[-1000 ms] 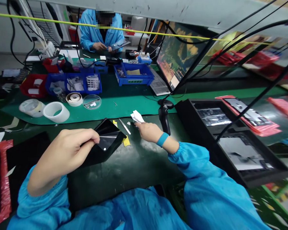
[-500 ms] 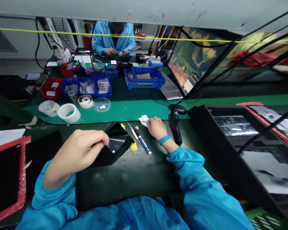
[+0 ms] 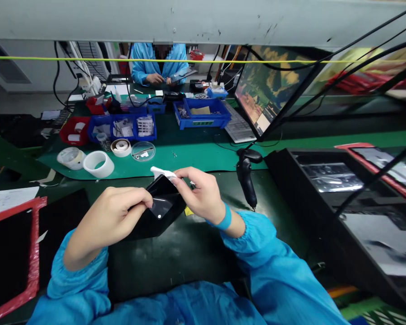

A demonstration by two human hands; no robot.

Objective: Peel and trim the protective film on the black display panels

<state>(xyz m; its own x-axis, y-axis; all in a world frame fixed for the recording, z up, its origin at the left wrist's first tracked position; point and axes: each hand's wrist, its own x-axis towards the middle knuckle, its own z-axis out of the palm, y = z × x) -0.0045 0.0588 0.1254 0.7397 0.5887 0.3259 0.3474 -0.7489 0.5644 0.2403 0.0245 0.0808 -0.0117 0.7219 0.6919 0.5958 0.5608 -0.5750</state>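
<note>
My left hand (image 3: 110,216) is closed in a pinch on a glossy black sheet-like piece (image 3: 154,228), which it holds tilted above the dark table. A small white dot shows on the shiny face. Thumb and fingers of my right hand (image 3: 201,192) pinch a crumpled white wipe (image 3: 160,172) against the far corner of that black piece. The right hand mostly covers what lies under it; a bit of a yellow slip (image 3: 188,211) peeks out below. A blue band sits around the right wrist.
A black electric screwdriver (image 3: 246,178) lies right of my hands. Tape rolls (image 3: 99,164) and blue parts bins (image 3: 203,113) stand farther back. Red-edged panels (image 3: 34,243) lie left; a black tray (image 3: 291,180) stands right. Across the bench, a person in blue handles something flat.
My right hand has lifted the white wipe from the table and brought it left to the black piece's far corner. My left hand keeps its pinch in nearly the same place.
</note>
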